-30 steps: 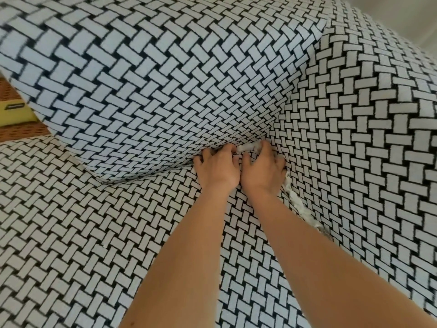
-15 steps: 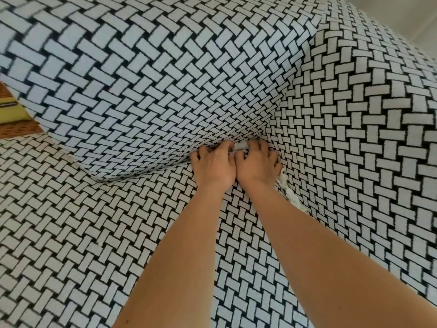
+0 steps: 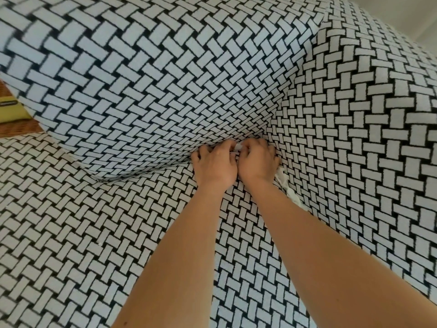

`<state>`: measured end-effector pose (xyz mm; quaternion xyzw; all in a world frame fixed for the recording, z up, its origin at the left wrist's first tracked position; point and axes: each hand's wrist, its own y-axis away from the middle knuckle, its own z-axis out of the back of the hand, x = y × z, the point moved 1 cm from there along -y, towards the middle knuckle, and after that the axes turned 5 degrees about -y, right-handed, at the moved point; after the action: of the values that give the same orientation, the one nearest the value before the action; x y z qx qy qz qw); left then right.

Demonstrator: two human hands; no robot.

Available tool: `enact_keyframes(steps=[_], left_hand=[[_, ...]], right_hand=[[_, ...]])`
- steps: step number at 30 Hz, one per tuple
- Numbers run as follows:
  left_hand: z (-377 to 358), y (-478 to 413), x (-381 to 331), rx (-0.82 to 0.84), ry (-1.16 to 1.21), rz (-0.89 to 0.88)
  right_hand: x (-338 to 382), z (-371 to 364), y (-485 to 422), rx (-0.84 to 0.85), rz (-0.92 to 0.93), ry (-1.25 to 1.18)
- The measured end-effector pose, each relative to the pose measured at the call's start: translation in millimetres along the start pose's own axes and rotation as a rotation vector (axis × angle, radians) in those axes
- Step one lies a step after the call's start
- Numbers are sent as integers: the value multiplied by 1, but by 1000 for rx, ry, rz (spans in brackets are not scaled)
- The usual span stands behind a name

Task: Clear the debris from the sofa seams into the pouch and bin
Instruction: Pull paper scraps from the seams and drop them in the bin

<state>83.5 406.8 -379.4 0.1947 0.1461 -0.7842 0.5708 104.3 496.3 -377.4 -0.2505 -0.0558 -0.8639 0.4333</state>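
Note:
Both hands work at the corner seam of a sofa covered in black-and-white woven-pattern fabric. My left hand and my right hand lie side by side, fingers curled into the crease where the back cushion meets the seat and the armrest. A small white scrap shows between the fingertips of both hands; both seem to pinch it. More white crumpled debris lies along the seam between seat and armrest, just right of my right wrist. No pouch or bin is in view.
At the far left, past the cushion's edge, an orange-brown woven surface shows with a yellow-green object on it. A pale wall appears at the top right.
Both hands have stayed in the corner seam, drawn a little closer together. My right hand's fingers have curled more tightly over the white scrap.

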Motion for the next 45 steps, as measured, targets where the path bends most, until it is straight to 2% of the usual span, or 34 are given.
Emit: enact_keyframes(steps=[6, 15, 20, 26, 32, 37, 42, 45], left_hand=[[2, 3, 0, -20, 61, 7], [3, 6, -1, -82, 74, -34], [2, 5, -1, -155, 65, -37], [2, 9, -5, -249, 40, -17], [9, 19, -5, -286, 238, 21], [18, 28, -1, -255, 236, -52], [22, 42, 10, -236, 254, -57], [25, 56, 20, -219, 181, -67]], right_hand=[[0, 2, 6, -66, 85, -229], [2, 9, 13, -123, -48, -643], [-3, 10, 14, -249, -44, -580], [-5, 2, 9, -155, -19, -254], [-3, 0, 7, -117, -31, -177], [-3, -1, 8, -122, 54, -258], [-1, 2, 11, -178, 31, -500], [1, 4, 13, -200, -9, -569]])
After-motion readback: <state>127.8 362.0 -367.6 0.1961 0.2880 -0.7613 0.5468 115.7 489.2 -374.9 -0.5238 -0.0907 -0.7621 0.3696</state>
